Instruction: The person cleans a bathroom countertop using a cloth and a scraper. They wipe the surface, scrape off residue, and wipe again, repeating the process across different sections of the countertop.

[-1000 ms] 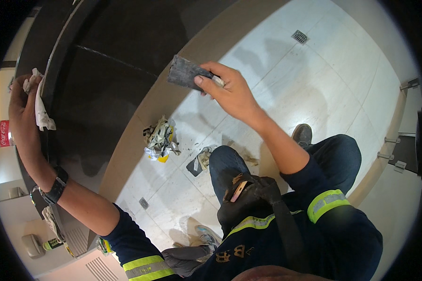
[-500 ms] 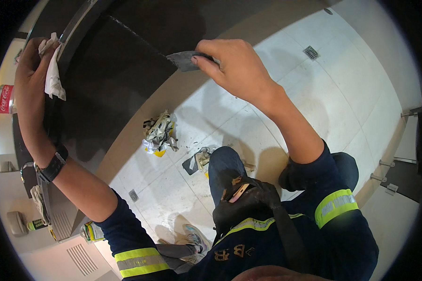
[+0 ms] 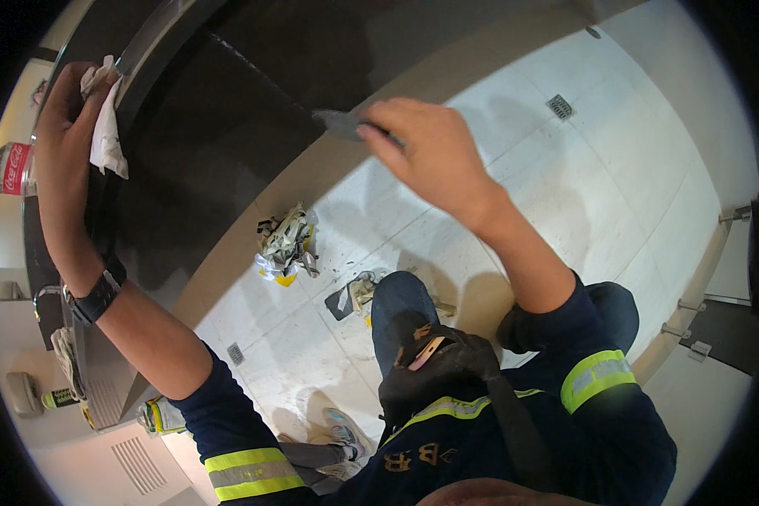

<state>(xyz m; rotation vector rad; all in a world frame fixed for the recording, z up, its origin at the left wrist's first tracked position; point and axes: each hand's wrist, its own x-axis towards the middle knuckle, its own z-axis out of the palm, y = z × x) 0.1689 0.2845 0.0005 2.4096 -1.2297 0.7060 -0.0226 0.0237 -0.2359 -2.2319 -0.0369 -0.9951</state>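
Note:
My right hand (image 3: 434,156) pinches a flat, dark grey scraper blade (image 3: 343,124). Its far end lies at the lower end of a thin whitish seam line (image 3: 257,69) on the dark panel (image 3: 185,143); I cannot tell whether the two touch. At the upper left, my left hand (image 3: 63,114) is closed on a crumpled white tissue (image 3: 108,139), beside the panel's upper edge. The tissue's lower part hangs down from the fingers. A clear plastic bottle (image 3: 12,169) with a red label stands just left of my left wrist.
Crumpled wrappers and scraps (image 3: 287,244) lie on the pale tiled floor (image 3: 548,194), with a dark flat piece (image 3: 340,301) and more scraps by my knee. Floor drains (image 3: 559,106) are set in the tiles. A glove (image 3: 67,363) hangs at lower left. Another person's shoe (image 3: 346,430) shows below.
My right hand and the scraper have moved slightly down and to the right, along the seam's lower end. My left hand keeps its hold on the tissue; the view has shifted a little.

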